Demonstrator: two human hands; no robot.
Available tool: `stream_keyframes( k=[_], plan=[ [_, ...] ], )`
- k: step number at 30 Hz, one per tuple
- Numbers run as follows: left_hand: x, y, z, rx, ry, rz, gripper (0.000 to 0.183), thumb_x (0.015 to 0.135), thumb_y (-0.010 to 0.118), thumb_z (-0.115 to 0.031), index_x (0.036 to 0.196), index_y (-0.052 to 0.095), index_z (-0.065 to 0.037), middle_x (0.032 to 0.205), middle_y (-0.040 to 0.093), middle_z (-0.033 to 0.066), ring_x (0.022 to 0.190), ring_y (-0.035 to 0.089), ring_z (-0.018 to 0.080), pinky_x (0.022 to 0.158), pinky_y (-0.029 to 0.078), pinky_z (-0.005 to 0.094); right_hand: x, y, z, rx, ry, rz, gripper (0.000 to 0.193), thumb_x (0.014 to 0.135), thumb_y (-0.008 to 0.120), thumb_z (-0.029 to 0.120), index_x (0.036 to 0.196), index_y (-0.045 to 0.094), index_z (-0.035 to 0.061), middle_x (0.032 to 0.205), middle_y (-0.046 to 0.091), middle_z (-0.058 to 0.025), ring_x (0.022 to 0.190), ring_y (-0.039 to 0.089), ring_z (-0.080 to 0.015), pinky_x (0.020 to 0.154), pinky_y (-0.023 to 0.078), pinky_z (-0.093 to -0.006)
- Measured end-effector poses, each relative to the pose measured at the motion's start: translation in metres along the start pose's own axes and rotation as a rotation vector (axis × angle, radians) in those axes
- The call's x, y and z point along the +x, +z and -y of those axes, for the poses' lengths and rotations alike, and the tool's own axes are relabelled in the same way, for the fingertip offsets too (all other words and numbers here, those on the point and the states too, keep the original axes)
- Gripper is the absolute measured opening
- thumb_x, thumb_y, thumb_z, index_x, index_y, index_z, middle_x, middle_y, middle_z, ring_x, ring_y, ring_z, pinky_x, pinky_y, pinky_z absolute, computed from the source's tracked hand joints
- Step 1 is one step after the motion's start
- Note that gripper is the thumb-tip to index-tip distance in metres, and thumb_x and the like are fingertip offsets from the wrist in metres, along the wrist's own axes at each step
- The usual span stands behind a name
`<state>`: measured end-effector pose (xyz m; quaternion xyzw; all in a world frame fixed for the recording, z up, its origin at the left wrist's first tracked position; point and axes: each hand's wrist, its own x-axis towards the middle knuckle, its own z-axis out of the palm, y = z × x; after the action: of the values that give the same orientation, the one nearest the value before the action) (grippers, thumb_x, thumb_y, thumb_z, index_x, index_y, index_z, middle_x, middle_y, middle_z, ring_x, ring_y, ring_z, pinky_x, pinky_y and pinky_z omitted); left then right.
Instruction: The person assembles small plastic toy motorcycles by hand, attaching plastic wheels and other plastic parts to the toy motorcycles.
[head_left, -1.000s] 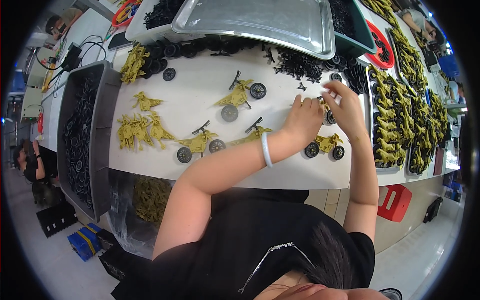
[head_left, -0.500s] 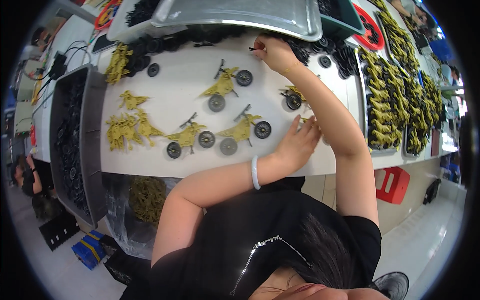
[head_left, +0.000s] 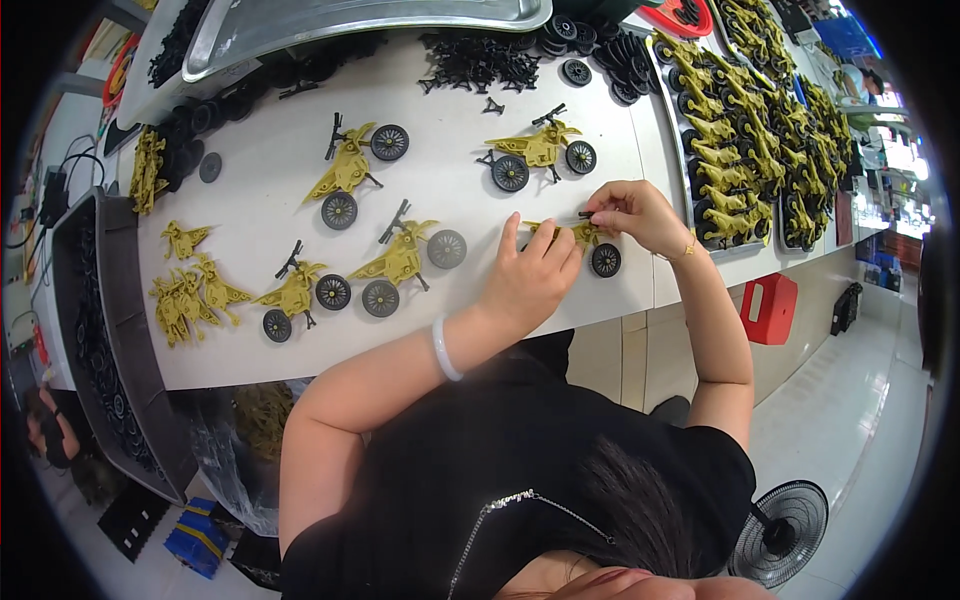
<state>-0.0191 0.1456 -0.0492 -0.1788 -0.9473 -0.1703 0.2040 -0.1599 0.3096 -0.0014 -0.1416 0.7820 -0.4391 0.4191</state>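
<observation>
My left hand [head_left: 535,275] lies over a yellow toy motorcycle [head_left: 583,234] near the table's front edge, its fingers bent onto the body and hiding much of it. One black spoked wheel [head_left: 606,260] shows at the toy's right end. My right hand [head_left: 640,220] pinches a small black plastic part [head_left: 587,214] between thumb and fingers, right at the toy's upper side. Just behind stands out another toy motorcycle [head_left: 540,150] with two wheels and handlebars, lying on its side. Three more lie to the left, one of them a toy motorcycle [head_left: 395,262] close to my left hand.
Yellow bodies without wheels [head_left: 185,305] lie at the left. At the back are a heap of small black parts [head_left: 480,65], loose black wheels [head_left: 625,65] and a metal tray [head_left: 370,25]. Trays of toy motorcycles [head_left: 715,150] fill the right; a grey bin [head_left: 150,330] stands left.
My right hand has come back from the black parts at the rear to the toy motorcycle under my left hand, carrying the small black part. The whole view has shifted and tilted.
</observation>
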Motion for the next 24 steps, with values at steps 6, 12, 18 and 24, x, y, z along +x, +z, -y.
stream_keyframes(
  k=[6,12,18,24],
  plan=[
    [0.005,-0.003,0.001,-0.043,-0.03,-0.007,0.017,0.08,0.059,-0.015,0.096,0.065,-0.012,0.098,0.055,0.0008,0.102,0.053,0.0177,0.093,0.038,0.0468,0.004,-0.001,-0.008,-0.003,-0.069,-0.027,0.007,0.083,0.065,-0.003,0.09,0.064,-0.0013,0.084,0.063,-0.0012,0.078,0.057,-0.0079,0.073,0.048,-0.0228],
    [0.004,0.0,0.005,-0.182,-0.061,0.034,0.017,0.08,0.056,-0.014,0.093,0.066,-0.007,0.1,0.057,0.0033,0.103,0.051,0.0202,0.093,0.039,0.0497,0.001,0.004,0.001,-0.197,-0.092,-0.028,0.005,0.084,0.065,-0.002,0.089,0.064,-0.0025,0.082,0.063,-0.0019,0.077,0.058,-0.0073,0.072,0.049,-0.0222],
    [0.011,-0.001,0.008,-0.208,-0.057,-0.063,0.01,0.077,0.063,-0.01,0.087,0.065,-0.008,0.092,0.055,0.0027,0.089,0.053,0.0197,0.079,0.041,0.0386,0.007,0.004,-0.006,-0.034,-0.018,-0.006,0.005,0.084,0.065,-0.001,0.089,0.064,-0.003,0.084,0.064,-0.0025,0.077,0.057,-0.0061,0.07,0.049,-0.0217],
    [0.011,-0.002,0.009,-0.248,-0.063,-0.08,0.009,0.077,0.063,-0.01,0.086,0.065,-0.007,0.091,0.055,0.0032,0.089,0.053,0.02,0.077,0.041,0.0382,0.003,0.011,-0.011,-0.23,-0.161,-0.118,0.006,0.083,0.066,-0.001,0.088,0.064,-0.0019,0.082,0.063,-0.0022,0.074,0.057,-0.0066,0.068,0.048,-0.0222]
  ],
)
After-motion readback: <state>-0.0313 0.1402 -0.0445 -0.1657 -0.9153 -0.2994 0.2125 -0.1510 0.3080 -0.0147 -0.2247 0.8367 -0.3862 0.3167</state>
